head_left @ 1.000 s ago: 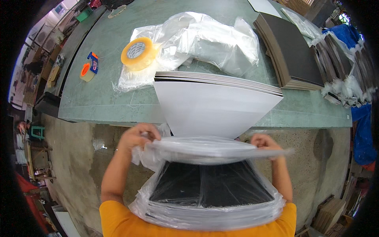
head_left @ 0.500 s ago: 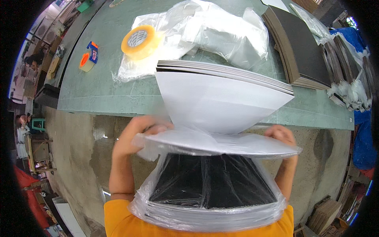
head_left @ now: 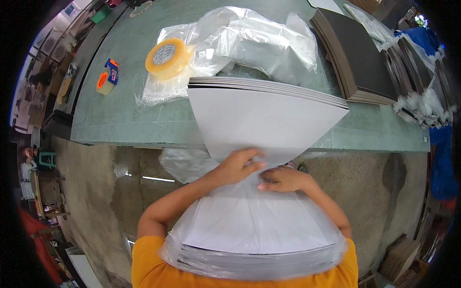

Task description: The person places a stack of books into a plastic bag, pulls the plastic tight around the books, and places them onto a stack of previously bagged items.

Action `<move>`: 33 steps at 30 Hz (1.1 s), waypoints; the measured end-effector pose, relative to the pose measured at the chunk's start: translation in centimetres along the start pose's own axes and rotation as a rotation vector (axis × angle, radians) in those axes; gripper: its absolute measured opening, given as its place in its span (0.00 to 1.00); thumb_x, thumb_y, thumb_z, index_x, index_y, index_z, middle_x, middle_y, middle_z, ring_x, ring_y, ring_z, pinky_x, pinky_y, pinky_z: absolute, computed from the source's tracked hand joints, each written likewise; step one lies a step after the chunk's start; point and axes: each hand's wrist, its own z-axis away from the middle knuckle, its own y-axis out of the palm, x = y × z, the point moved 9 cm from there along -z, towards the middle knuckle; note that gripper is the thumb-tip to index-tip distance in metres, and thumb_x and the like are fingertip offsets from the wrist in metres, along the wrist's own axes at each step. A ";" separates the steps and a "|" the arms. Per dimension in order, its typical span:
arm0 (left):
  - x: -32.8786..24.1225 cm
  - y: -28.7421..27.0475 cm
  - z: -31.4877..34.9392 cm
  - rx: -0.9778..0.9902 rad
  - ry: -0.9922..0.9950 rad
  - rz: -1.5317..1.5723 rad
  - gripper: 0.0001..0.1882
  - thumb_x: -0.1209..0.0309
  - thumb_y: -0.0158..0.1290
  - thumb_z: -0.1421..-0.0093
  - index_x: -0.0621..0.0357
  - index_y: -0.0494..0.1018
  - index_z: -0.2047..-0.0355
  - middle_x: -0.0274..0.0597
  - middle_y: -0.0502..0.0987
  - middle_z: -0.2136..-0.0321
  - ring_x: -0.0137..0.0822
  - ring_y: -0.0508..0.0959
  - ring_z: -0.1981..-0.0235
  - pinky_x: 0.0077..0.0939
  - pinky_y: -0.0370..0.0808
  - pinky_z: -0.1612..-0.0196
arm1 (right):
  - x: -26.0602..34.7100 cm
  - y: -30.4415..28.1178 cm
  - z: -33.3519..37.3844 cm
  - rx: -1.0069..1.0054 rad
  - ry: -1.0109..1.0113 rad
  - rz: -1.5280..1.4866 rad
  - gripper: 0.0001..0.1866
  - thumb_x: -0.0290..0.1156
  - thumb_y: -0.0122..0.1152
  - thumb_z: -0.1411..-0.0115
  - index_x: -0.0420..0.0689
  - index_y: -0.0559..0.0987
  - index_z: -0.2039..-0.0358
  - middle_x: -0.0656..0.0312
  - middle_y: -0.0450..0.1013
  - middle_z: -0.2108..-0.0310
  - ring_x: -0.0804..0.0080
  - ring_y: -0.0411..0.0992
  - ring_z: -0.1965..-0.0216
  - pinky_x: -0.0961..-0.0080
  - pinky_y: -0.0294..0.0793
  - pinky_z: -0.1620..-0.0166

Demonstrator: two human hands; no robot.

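A green table [head_left: 120,120] spans the view; the plastic-wrapped stack [head_left: 259,223] lies against the person's orange shirt [head_left: 148,261]; white boards [head_left: 266,113] overhang the table's near edge; dark boards [head_left: 360,62] lie to the right; left hand [head_left: 240,167] and right hand [head_left: 285,179] are close together over the wrapped stack's far end, grip impossible to tell; a tape roll [head_left: 168,58] sits beyond

No wording legible enough to read. Large tape roll [head_left: 168,69]: grey print ringing inside of core [head_left: 163,54], too small to make out. Small tape dispenser [head_left: 113,74], left of large tape roll: pale lettering on blue body, blurred. Small pale patch [head_left: 425,139] on table [head_left: 129,125] edge, far right of large tape roll: can't tell if label.
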 end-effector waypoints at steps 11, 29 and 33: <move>-6.7 -10.9 4.0 -0.494 0.029 0.317 0.26 0.67 0.59 0.56 0.63 0.64 0.58 0.33 0.67 0.76 0.23 0.66 0.73 0.17 0.64 0.68 | 7.2 -7.3 4.2 -0.270 -0.374 -0.749 0.12 0.26 0.62 0.55 0.41 0.73 0.67 0.65 0.71 0.71 0.80 0.68 0.72 0.84 0.66 0.67; -7.1 -9.5 3.7 -0.505 0.140 0.247 0.22 0.75 0.59 0.57 0.59 0.66 0.60 0.31 0.65 0.78 0.21 0.65 0.75 0.15 0.64 0.70 | 6.9 -10.0 5.6 -0.437 -0.294 -0.902 0.13 0.29 0.64 0.55 0.38 0.74 0.69 0.68 0.66 0.81 0.82 0.64 0.74 0.86 0.62 0.69; -6.7 -9.0 3.8 -0.450 0.120 0.225 0.21 0.75 0.59 0.57 0.58 0.67 0.61 0.31 0.65 0.77 0.22 0.65 0.75 0.15 0.64 0.70 | 7.8 -13.0 7.8 -0.818 -0.601 -0.752 0.10 0.28 0.62 0.54 0.38 0.75 0.71 0.69 0.66 0.83 0.84 0.63 0.77 0.86 0.62 0.72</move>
